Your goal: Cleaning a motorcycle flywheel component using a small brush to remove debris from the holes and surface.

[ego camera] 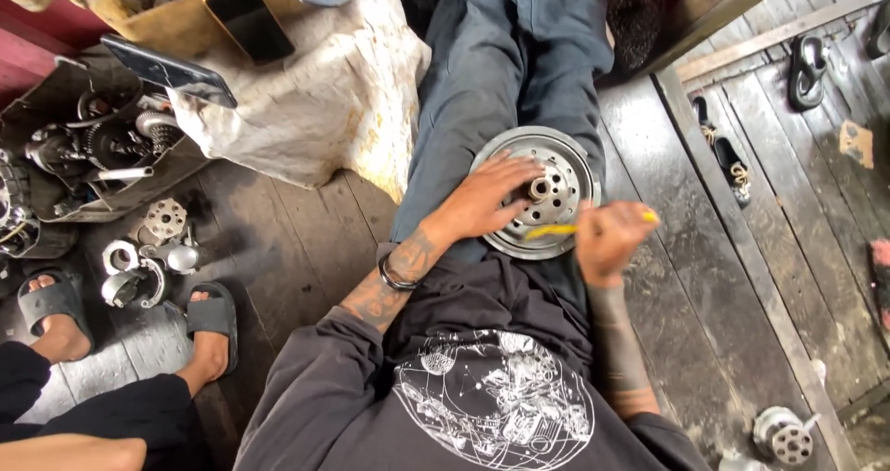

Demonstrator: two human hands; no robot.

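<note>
Grey metal disc point(556, 202) is steadied flat on the lap, hub upward, by the spread left hand point(487, 197); a yellow tool point(593, 225), lying left-right, is clamped in the right hand point(607, 239).

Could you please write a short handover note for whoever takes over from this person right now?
Left hand: flat on the round grey metal disc, steadying it on the lap.
Right hand: fingers closed on a yellow-handled tool, tip aimed at the disc's central hub.
Nearby: loose metal parts on the wooden floor, another person's sandalled feet beside them.
Done: disc held in place, tool at the hub.
Left: how far the hub work has got cannot be told.
</note>
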